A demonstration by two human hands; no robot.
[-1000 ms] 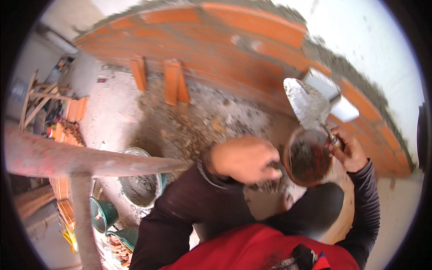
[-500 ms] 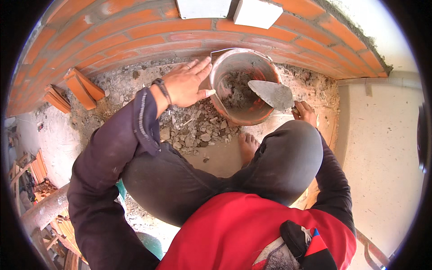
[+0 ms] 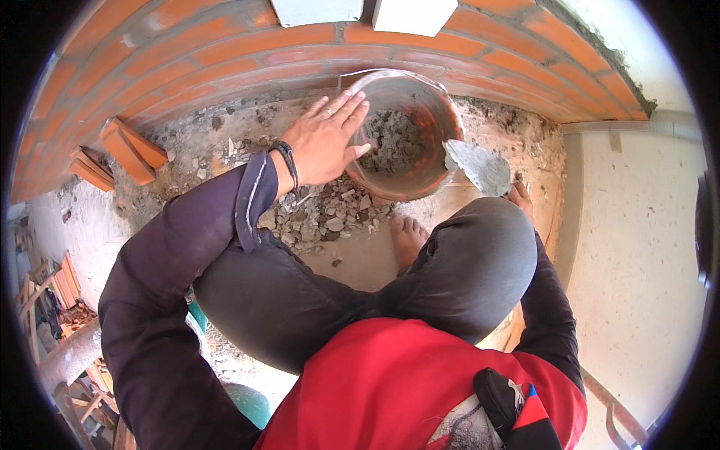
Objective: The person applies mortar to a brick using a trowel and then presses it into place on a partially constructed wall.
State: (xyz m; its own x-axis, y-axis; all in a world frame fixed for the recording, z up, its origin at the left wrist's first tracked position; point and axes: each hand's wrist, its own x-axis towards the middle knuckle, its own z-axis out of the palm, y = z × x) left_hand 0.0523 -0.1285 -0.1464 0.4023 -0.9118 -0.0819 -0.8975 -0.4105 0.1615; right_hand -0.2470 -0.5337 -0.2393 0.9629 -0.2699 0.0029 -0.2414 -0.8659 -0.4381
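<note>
A bucket (image 3: 455,120) with a wire handle stands on the ground by the brick wall, and wet grey mortar (image 3: 397,142) lies in its bottom. My left hand (image 3: 322,142) rests against the bucket's left rim, fingers stretched out and holding nothing. Beyond the right rim, my right hand (image 3: 520,196) grips a trowel (image 3: 480,166) by its handle end, partly hidden behind my knee. The mortar-smeared blade points up and left, its tip close to the bucket's right edge.
Rubble (image 3: 330,214) lies in front of the bucket, near my bare foot (image 3: 409,240). Leaning at the left are several brick pieces (image 3: 131,154). The brick wall (image 3: 262,56) closes off the far side, with a white box (image 3: 414,15) on it. A pale panel (image 3: 630,210) stands right.
The trowel blade has moved right and down, from over the bucket's opening to its right edge. My left hand has shifted slightly right, farther over the rim.
</note>
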